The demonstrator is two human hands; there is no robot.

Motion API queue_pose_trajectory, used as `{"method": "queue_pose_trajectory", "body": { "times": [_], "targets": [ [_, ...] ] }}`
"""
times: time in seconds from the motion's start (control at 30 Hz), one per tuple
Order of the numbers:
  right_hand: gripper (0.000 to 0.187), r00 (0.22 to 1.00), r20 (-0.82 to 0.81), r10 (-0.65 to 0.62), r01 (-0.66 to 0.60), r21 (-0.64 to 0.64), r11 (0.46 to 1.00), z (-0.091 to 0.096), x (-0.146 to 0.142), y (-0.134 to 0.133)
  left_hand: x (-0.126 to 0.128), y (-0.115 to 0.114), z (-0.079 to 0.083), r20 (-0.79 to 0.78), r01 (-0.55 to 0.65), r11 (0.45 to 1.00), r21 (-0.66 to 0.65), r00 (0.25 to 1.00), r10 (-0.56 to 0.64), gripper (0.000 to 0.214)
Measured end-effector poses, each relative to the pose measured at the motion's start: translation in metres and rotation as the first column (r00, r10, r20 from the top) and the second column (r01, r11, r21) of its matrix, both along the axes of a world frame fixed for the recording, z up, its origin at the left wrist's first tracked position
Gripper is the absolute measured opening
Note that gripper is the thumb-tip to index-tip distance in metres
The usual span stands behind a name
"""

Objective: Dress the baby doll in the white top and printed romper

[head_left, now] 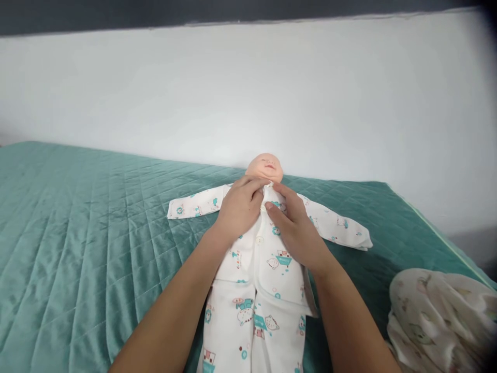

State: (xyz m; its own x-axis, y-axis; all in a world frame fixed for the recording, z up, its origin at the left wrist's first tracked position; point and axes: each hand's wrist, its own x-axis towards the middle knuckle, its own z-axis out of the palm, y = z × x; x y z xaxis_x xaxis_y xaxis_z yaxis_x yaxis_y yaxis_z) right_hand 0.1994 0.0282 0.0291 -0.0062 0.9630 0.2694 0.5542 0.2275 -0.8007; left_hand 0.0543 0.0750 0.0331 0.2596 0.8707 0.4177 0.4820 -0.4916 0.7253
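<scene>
A baby doll (265, 167) lies on its back on a teal quilted bed cover (85, 217), dressed in a white printed sleepsuit (267, 269) with sleeves spread out to both sides. My left hand (238, 207) rests on the doll's upper chest, fingers pinched on the garment's front edge just under the chin. My right hand (297, 225) lies on the other side of the chest, its fingers pressed on the same button placket near the collar. Small buttons run down the front between my hands.
A crumpled printed cloth (442, 316) lies at the bed's right edge. A white wall (248, 93) runs behind the bed. The cover stretches wide to the left of the doll.
</scene>
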Motion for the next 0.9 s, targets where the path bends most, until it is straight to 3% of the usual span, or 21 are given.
{"method": "queue_pose_trajectory", "body": {
  "times": [0.33, 0.67, 0.9],
  "targets": [
    [0.044, 0.998, -0.063, 0.001, -0.002, -0.017, 1.000, 0.0007, -0.0005, -0.0003, -0.0013, -0.0020, 0.0019, -0.016, -0.001, 1.000, -0.021, 1.000, 0.001, 0.039],
    [0.052, 0.990, -0.130, -0.044, 0.031, -0.098, 0.995, 0.0022, -0.0016, -0.0020, -0.0008, -0.0021, 0.0007, -0.058, -0.010, 1.000, -0.028, 0.998, 0.008, 0.041],
    [0.051, 0.999, -0.048, 0.015, -0.016, -0.010, 1.000, -0.0012, 0.0005, 0.0009, -0.0002, -0.0015, -0.0005, -0.090, -0.021, 0.999, -0.027, 0.996, 0.018, 0.039]
  ]
}}
